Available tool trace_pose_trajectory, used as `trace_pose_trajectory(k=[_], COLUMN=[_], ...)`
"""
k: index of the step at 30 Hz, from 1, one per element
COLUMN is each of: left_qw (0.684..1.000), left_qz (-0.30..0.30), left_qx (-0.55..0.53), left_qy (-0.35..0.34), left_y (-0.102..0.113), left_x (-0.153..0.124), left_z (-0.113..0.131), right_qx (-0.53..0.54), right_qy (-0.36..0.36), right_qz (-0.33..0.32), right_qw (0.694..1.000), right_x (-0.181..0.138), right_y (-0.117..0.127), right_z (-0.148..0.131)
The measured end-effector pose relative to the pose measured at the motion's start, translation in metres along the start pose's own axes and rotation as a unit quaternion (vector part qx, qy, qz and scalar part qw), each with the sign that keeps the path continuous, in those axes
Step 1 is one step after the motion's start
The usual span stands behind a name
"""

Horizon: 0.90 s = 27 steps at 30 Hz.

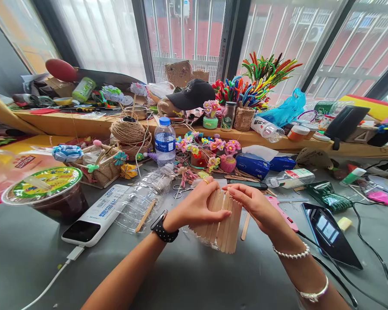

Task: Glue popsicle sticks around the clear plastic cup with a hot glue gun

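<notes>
Wooden craft sticks [229,228] stand side by side around a clear plastic piece, glimpsed at the bottom edge, forming a ribbed wall. My left hand [198,204] wraps round this craft-stick piece from the left, its thumb across the front. At the top right, my right hand [257,204] has its fingers closed on the upper end of a stick. A loose craft stick [245,226] lies on the table just right of the piece. Behind my right wrist is a pink glue gun [283,213]. Left of my hands lies a clear plastic bottle [142,198] with another stick by it.
A lidded drink cup [45,193] and a white power bank [93,215] with cable are at left. An upright water bottle [164,142], scissors [181,191] and pipe-cleaner flowers [213,146] stand or lie behind. A phone [331,237] and black cords are at right.
</notes>
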<state>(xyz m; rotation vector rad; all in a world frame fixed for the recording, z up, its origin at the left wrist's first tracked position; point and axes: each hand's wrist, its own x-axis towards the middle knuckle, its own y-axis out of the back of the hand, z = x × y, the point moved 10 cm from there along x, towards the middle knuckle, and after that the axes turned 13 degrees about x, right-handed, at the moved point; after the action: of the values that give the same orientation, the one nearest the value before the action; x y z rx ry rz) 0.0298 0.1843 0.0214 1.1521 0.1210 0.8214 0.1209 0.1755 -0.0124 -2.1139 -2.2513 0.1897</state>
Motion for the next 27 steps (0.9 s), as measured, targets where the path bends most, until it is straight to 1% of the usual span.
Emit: trace_pose_trajectory(k=[3, 5, 9, 14, 18, 20, 22, 23, 25, 27], left_qw=[1.000, 1.000, 1.000, 1.000, 1.000, 0.999, 0.999, 0.999, 0.999, 0.999], left_qz=[0.000, 0.001, 0.003, -0.017, -0.025, -0.026, -0.026, -0.028, -0.032, -0.034], left_qx=[-0.001, -0.005, -0.011, -0.008, -0.016, -0.024, -0.027, -0.026, -0.022, -0.020], left_qy=[0.004, 0.005, 0.004, 0.003, 0.001, 0.000, -0.001, -0.001, -0.001, -0.001], left_y=[0.000, 0.000, 0.000, -0.001, 0.000, 0.000, 0.000, 0.000, 0.000, -0.001], left_x=[0.000, 0.000, 0.000, 0.000, -0.001, -0.001, -0.001, -0.001, -0.001, -0.001], left_z=[0.000, -0.001, -0.002, -0.002, -0.001, -0.001, -0.001, -0.001, -0.001, -0.001], right_qx=[-0.052, -0.066, -0.047, -0.038, -0.002, -0.012, -0.054, -0.086, -0.145, -0.170], right_qy=[0.014, 0.026, 0.025, 0.024, 0.001, 0.003, 0.030, 0.057, 0.124, 0.173], right_qz=[-0.028, -0.030, -0.021, -0.021, -0.013, -0.006, 0.004, 0.015, 0.052, 0.099], right_qw=[0.998, 0.997, 0.998, 0.999, 1.000, 1.000, 0.998, 0.995, 0.980, 0.965], right_x=[0.000, 0.000, 0.000, 0.000, 0.001, 0.002, 0.003, 0.002, -0.001, -0.007], right_y=[-0.008, -0.010, -0.010, -0.008, -0.001, 0.003, 0.007, 0.010, 0.017, 0.026], right_z=[-0.002, -0.003, 0.000, -0.001, 0.002, 0.002, -0.003, -0.010, -0.026, -0.040])
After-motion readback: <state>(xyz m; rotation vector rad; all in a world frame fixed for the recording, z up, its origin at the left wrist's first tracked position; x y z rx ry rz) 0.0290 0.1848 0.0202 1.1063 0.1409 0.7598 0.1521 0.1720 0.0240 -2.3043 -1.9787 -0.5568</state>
